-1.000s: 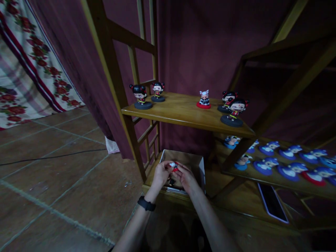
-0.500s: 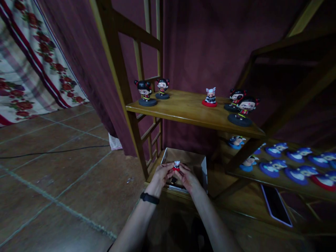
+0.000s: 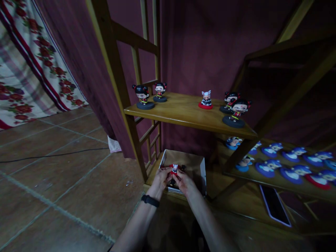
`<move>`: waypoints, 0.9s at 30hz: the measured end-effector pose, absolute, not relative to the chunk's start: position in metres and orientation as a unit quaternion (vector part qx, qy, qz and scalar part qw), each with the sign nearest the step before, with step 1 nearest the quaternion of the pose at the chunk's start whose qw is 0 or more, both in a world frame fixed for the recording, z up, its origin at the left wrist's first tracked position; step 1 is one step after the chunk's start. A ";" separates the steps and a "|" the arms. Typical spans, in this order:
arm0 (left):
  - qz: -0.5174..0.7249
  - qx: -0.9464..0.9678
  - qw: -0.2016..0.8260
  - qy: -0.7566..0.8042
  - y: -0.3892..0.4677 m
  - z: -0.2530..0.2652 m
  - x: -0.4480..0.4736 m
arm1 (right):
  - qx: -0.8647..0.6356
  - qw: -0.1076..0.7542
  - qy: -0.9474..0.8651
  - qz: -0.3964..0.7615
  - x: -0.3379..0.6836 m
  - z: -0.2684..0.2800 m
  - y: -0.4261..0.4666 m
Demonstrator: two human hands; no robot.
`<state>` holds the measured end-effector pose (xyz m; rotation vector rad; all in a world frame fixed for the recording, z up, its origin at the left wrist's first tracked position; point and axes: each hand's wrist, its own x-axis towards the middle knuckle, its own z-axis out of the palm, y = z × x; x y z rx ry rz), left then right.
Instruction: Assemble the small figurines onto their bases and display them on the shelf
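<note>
Between my two hands is a small figurine (image 3: 175,169) with white hair and a red base. My left hand (image 3: 162,177) pinches its base from the left, and my right hand (image 3: 184,181) grips it from the right. Both hands are over an open white cardboard box (image 3: 201,168) on the bottom shelf. Other small dark and red items lie inside the box, partly hidden by my fingers. A similar white-haired figurine (image 3: 206,99) on a red base stands on the shelf above.
The upper wooden shelf (image 3: 181,108) holds black-haired figurines on dark round bases at its left (image 3: 143,97) and right (image 3: 237,112). Several blue figurines (image 3: 270,168) fill a lower shelf at right. A phone (image 3: 275,204) lies below them. A black cable (image 3: 65,153) crosses the tiled floor.
My hands and the figurine have lowered slightly toward the box, with the grip kept. The view has shifted a little, so the shelf figurines at right appear further left.
</note>
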<state>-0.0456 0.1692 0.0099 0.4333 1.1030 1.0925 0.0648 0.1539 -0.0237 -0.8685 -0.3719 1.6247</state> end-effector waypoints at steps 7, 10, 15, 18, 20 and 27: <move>0.519 0.209 0.710 0.427 0.166 0.019 -0.047 | -0.341 0.593 -0.174 0.708 0.067 -0.011 0.156; 0.498 0.250 0.715 0.422 0.163 0.023 -0.045 | -0.340 0.595 -0.176 0.707 0.072 -0.010 0.153; 0.511 0.263 0.708 0.410 0.165 0.026 -0.040 | -0.342 0.596 -0.180 0.704 0.081 -0.002 0.155; 0.516 0.265 0.702 0.412 0.167 0.026 -0.038 | -0.350 0.597 -0.182 0.698 0.082 0.002 0.156; 0.522 0.263 0.698 0.415 0.168 0.025 -0.038 | -0.350 0.601 -0.182 0.696 0.082 0.004 0.156; 0.540 0.251 0.681 0.426 0.167 0.021 -0.036 | -0.352 0.597 -0.173 0.700 0.080 0.004 0.154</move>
